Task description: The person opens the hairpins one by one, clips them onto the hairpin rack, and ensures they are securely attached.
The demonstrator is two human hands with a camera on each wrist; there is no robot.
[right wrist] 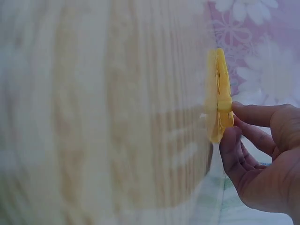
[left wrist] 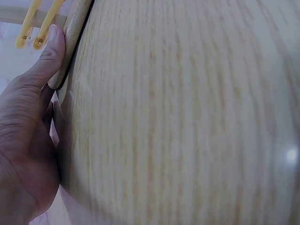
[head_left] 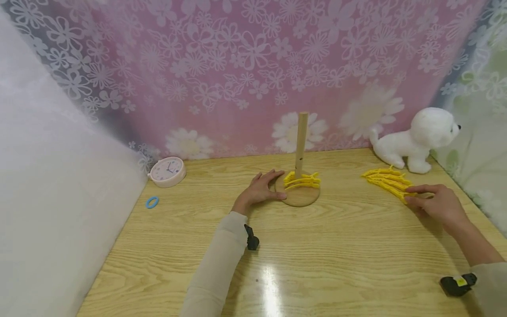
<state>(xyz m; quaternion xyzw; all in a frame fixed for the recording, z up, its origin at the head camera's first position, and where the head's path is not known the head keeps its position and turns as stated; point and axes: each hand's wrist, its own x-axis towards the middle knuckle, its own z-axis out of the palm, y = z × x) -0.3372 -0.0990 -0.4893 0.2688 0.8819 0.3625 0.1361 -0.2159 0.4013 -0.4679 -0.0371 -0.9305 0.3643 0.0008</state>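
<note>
A wooden stand has a round base (head_left: 301, 199) and an upright post (head_left: 302, 138). Yellow curved plastic clips (head_left: 304, 182) lie on the base around the foot of the post. My left hand (head_left: 258, 190) holds the base at its left edge, the thumb on the near rim and the fingers spread toward the back. In the left wrist view, that thumb rests along the base's rim (left wrist: 75, 40). On the right, my right hand (head_left: 441, 206) pinches the near end of a yellow clip (right wrist: 224, 79) in a fanned row of several yellow clips (head_left: 386, 178).
A white plush dog (head_left: 416, 138) sits at the back right, behind the row. At the left stand a pale pink round clock (head_left: 168, 171) and a small blue ring (head_left: 152, 202). A flowered curtain (head_left: 237, 79) hangs along the back of the wood-grain table (head_left: 317, 255).
</note>
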